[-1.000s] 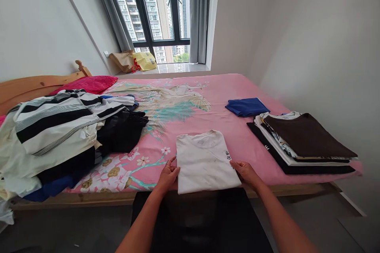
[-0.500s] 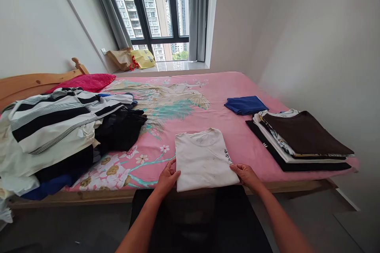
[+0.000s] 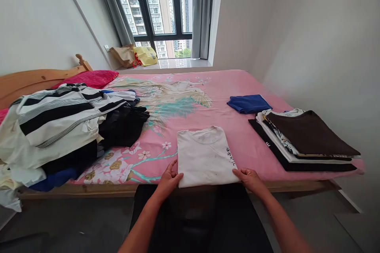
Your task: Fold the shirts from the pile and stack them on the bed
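A white T-shirt (image 3: 204,160), folded into a near rectangle with its collar at the far side, lies at the front edge of the bed. Dark characters run down its right part, and small specks dot the cloth. My left hand (image 3: 170,180) pinches the shirt's left side near the front corner, thumb on top. At the opposite side my right hand (image 3: 247,178) grips the front right corner the same way. The fingers beneath the cloth are partly hidden.
To the left is a heap of loose clothes (image 3: 68,118), a striped garment on top. A stack of folded clothes (image 3: 311,134), brown on top, lies at right beside a folded blue garment (image 3: 248,103). The pink bedsheet (image 3: 219,87) covers the bed; bags (image 3: 145,56) sit by the window.
The view has shifted slightly, so everything on the bed appears a little further right. Both hands keep their hold on the white T-shirt, whose front edge looks slightly raised.
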`<state>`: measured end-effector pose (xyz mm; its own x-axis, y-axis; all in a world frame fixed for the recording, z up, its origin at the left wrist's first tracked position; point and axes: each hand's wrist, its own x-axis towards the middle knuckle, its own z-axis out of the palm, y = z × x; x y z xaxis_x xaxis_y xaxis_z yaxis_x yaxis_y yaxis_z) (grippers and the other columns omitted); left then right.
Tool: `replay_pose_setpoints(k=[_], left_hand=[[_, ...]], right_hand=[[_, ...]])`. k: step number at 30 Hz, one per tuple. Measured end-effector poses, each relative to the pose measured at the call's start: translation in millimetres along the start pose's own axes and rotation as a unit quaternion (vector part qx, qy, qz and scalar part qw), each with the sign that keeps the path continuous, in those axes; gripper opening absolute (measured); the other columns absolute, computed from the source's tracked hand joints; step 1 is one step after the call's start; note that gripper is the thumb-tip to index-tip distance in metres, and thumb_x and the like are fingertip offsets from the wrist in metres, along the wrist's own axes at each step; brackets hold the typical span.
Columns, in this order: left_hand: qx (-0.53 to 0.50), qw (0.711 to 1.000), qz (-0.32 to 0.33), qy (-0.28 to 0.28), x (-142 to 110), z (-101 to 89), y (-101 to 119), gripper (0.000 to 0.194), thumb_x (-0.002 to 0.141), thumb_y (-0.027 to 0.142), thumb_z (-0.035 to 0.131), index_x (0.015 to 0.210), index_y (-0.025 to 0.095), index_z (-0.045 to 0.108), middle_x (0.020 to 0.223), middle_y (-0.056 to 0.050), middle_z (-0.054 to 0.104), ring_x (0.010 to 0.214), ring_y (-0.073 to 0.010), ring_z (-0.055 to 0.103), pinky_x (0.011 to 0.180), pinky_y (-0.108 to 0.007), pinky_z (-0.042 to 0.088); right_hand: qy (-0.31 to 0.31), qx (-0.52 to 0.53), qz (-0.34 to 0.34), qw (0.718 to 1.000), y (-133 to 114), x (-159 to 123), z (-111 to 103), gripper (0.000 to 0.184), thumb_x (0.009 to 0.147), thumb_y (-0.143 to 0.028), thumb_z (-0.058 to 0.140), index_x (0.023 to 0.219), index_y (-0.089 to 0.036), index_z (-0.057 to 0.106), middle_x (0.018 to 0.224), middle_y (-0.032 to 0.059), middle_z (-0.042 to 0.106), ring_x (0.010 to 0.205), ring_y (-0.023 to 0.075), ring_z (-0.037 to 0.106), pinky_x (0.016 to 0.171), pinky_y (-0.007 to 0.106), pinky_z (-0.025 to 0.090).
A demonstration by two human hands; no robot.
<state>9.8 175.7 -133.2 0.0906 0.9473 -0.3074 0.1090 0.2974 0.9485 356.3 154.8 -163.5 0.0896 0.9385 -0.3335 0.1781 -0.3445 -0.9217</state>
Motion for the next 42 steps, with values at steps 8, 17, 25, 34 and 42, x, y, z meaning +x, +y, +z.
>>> replay_pose_setpoints(k=[8,17,25,34,42], left_hand=[[0.001,0.999,0.037,0.037,-21,-0.6,-24,0.08,0.07,0.04,0.066,0.138,0.017,0.032,0.061,0.005,0.051,0.047,-0.0082,0.04,0.043,-0.02,0.032],[0.019,0.992,0.048,0.116,-31,9.4,-22,0.068,0.07,0.043,0.065,0.13,0.018,0.043,0.07,0.002,0.058,0.054,-0.0112,0.05,0.05,-0.023,0.041],[0.053,0.99,0.05,0.119,-31,13.0,-25,0.066,0.07,0.044,0.063,0.126,0.014,0.045,0.068,0.003,0.055,0.057,-0.0125,0.051,0.055,-0.024,0.042],[0.185,0.972,0.019,0.147,-44,13.5,-11,0.067,0.074,0.051,0.057,0.13,0.016,0.045,0.077,-0.003,0.063,0.073,-0.0211,0.06,0.073,-0.033,0.044],[-0.056,0.989,-0.041,0.133,-29,34.7,-17,0.089,0.067,0.048,0.068,0.141,0.021,0.026,0.066,0.0,0.06,0.057,-0.0168,0.059,0.045,-0.022,0.043]], right_hand=[[-0.008,0.023,-0.009,1.0,9,-16,-2,0.042,0.066,-0.06,0.063,0.063,-0.018,0.057,0.058,-0.0004,0.051,0.054,0.0117,0.04,0.051,0.025,0.031],[0.011,0.099,-0.043,0.994,14,-21,12,0.039,0.066,-0.057,0.065,0.074,-0.02,0.059,0.072,0.0024,0.062,0.069,0.0177,0.055,0.065,0.027,0.044],[0.034,0.096,0.047,0.994,12,-31,17,0.046,0.063,-0.063,0.061,0.075,-0.021,0.048,0.04,-0.0107,0.031,0.031,0.005,0.023,0.032,0.02,0.016],[0.109,0.085,0.104,0.985,3,-40,27,0.058,0.067,-0.06,0.061,0.106,-0.021,0.044,0.086,0.0053,0.064,0.064,0.0184,0.065,0.032,0.02,0.039],[0.12,0.117,0.108,0.98,-19,-38,39,0.055,0.071,-0.054,0.062,0.111,-0.022,0.045,0.085,0.0033,0.063,0.058,0.014,0.063,0.037,0.019,0.041]])
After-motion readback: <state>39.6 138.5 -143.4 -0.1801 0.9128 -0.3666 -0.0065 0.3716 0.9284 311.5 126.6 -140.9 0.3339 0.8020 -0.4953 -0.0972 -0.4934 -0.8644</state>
